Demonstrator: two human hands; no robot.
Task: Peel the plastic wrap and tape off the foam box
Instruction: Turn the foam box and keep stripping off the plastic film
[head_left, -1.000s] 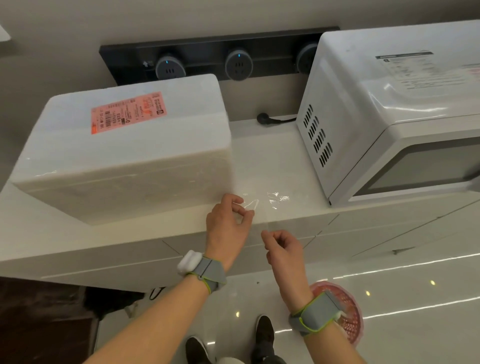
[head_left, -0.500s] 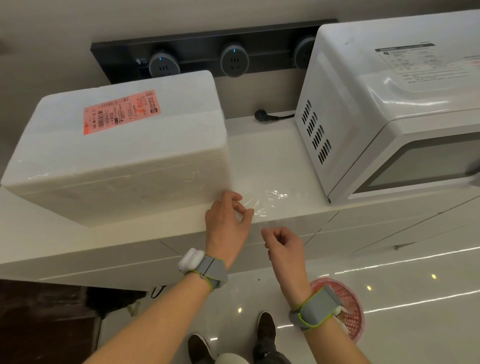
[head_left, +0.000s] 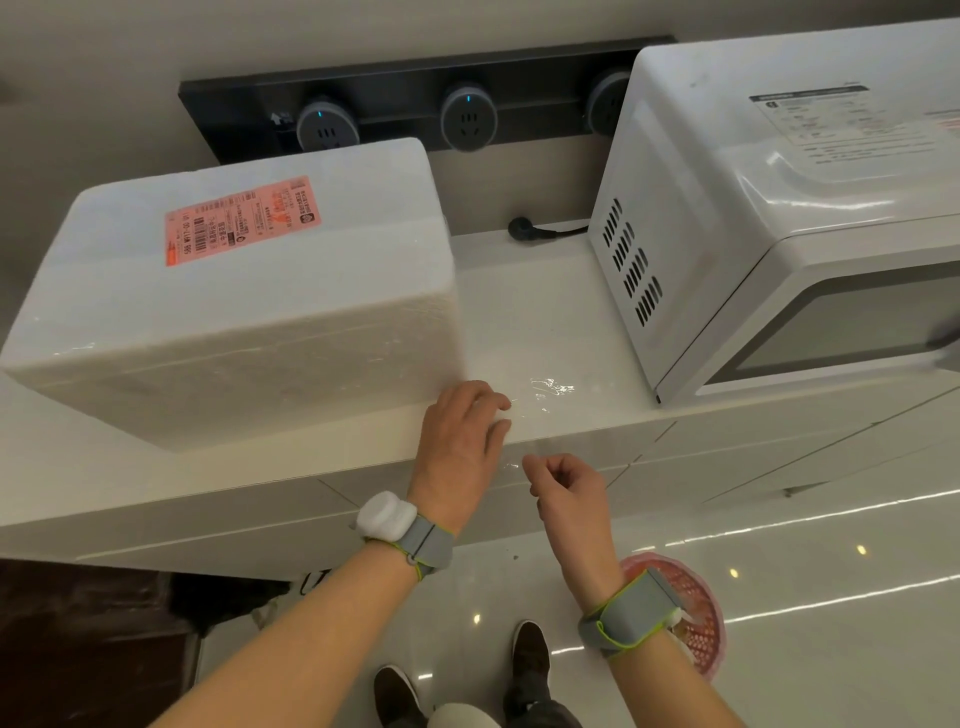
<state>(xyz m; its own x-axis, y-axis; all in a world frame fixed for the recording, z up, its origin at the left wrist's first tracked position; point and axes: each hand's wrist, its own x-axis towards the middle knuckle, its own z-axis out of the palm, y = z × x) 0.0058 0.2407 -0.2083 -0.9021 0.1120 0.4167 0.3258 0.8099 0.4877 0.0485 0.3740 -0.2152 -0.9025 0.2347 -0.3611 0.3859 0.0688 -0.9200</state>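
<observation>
Foam box (head_left: 234, 322) closed | left hand (head_left: 460, 436), right hand (head_left: 569, 486) pinch plastic wrap (head_left: 550, 388)

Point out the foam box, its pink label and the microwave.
foam box (head_left: 234, 384): head view, front side wall.
pink label (head_left: 241, 221): head view, middle of the sticker.
microwave (head_left: 631, 265): head view, vented side panel.

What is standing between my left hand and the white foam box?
Nothing visible. The left hand is at the near right corner of the white foam box; only the clear plastic wrap it pinches trails rightward over the white counter.
</observation>
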